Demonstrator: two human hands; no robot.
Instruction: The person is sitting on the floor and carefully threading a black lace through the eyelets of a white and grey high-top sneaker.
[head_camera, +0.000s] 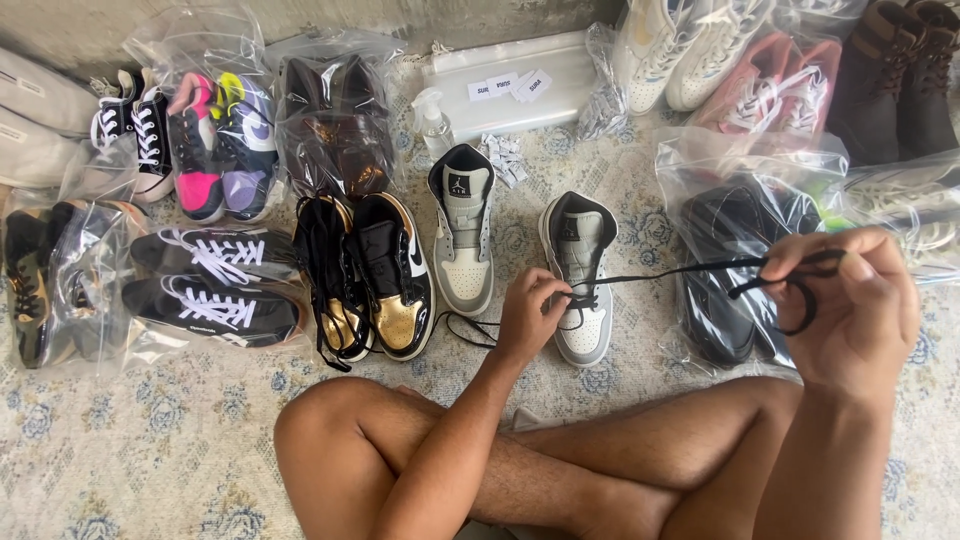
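Patterned carpet (150, 440) crowded with bagged and loose sneakers.
A limp black lace (680, 270) runs from the grey high-top (580, 290): left hand (530, 315) pinches it at the eyelets, right hand (850, 300) holds its looped end taut. Soft and light, best gripped near the tip. Its unlaced mate (462, 235) stands beside.

You sit on a pale carpet (150, 440) with a faded blue floral pattern that covers the whole near floor. At the far edge runs a rough grey wall base (330, 15). Soft, even daylight falls from above and throws only faint shadows across the weave.
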